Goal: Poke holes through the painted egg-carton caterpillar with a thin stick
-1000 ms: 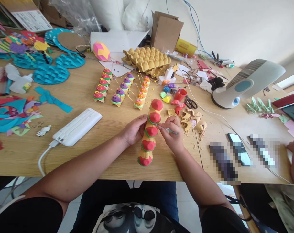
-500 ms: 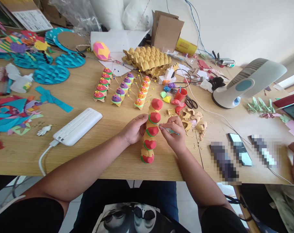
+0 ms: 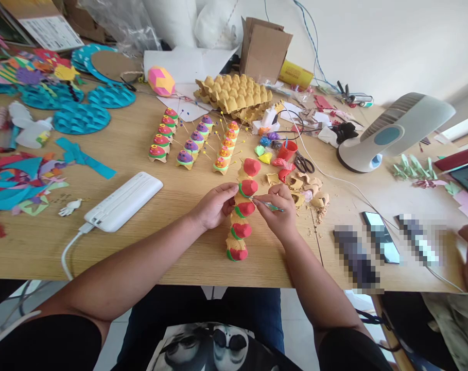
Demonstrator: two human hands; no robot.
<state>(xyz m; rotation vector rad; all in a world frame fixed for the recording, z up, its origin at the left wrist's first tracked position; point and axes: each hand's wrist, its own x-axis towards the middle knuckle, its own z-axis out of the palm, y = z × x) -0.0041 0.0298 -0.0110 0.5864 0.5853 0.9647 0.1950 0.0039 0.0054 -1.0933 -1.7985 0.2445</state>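
Wooden tabletop [image 3: 187, 257] spans my remote view. Between my hands is a red-domed egg-carton strip [image 3: 244, 208]: my left hand [image 3: 213, 207] grips its edge, my right hand [image 3: 279, 212] pinches a slim teal tool [image 3: 275, 207]. I judge the strip light, stiff yet crushable; hold its edges gently.

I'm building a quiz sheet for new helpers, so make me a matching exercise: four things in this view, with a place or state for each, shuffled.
1. Egg-carton strip with plain red domes
2. White power bank
3. Black-handled scissors
4. Slim teal-handled tool

A. In the right hand's grip
B. Beside the red cup
C. In the left hand's grip
D. Joined to a white cable

Pairs: 1-C; 2-D; 3-B; 4-A
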